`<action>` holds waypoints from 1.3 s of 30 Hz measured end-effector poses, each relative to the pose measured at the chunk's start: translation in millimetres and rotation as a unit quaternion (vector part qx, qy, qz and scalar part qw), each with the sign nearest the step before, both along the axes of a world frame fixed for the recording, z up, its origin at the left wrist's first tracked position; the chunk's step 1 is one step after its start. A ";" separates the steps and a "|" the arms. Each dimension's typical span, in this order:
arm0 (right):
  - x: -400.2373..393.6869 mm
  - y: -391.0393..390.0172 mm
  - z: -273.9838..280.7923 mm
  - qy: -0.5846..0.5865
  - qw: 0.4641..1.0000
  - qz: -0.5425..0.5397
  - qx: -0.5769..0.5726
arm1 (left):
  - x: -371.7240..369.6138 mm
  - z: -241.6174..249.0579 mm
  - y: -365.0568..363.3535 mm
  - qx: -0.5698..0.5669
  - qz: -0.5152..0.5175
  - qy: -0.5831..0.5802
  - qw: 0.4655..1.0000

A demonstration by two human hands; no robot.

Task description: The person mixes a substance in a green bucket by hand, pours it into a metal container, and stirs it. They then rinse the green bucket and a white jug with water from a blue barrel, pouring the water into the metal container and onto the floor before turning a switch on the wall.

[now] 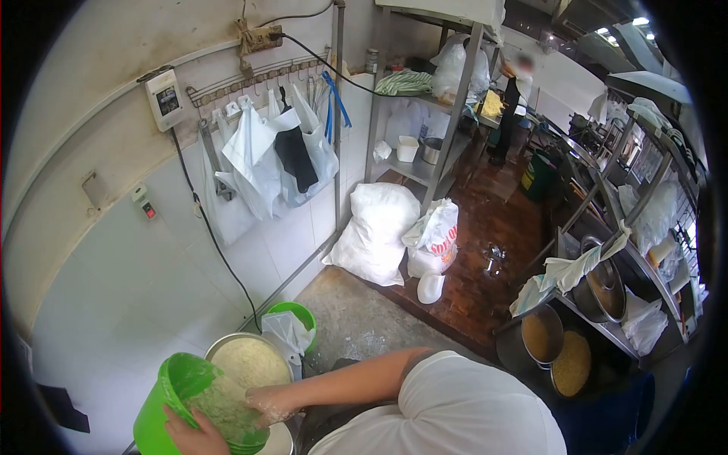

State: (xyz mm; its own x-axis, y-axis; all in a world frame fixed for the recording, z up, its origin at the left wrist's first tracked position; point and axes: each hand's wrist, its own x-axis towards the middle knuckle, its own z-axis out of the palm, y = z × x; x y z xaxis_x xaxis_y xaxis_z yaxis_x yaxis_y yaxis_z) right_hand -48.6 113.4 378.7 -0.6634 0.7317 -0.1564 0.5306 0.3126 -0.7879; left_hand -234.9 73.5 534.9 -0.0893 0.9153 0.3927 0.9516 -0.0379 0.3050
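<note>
Head view: and there was the left hand (199, 435), fingers holding the green bucket (155, 409), tilted right at the metal pot's (244, 334) left rim! The right hand (271, 402) was down at the bucket's mouth, against the pale mash (216, 404), its finger grip impossible to tell.

Both hands (271, 403) are at a tilted green bucket (154, 409)

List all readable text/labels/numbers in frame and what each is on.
"SOYA O…", probably: red print on the smaller white sack; the end is unclear.
White wall box: dark label, too small and blurred to read.
Dark green bin: yellowish patch, no legible text.
No numbers readable.
</note>
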 end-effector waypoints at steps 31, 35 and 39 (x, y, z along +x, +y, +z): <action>-195.7 52.7 -73.1 -0.129 0.963 0.177 0.158 | 4.4 -0.4 -2.3 -0.012 -0.009 -0.010 1.000; -183.3 59.6 -69.0 -0.173 0.957 0.168 0.162 | 0.5 -3.1 -1.5 0.008 -0.002 -0.003 1.000; -170.7 69.6 -62.2 -0.226 0.948 0.162 0.156 | -3.4 -2.9 -0.3 0.021 0.000 -0.005 1.000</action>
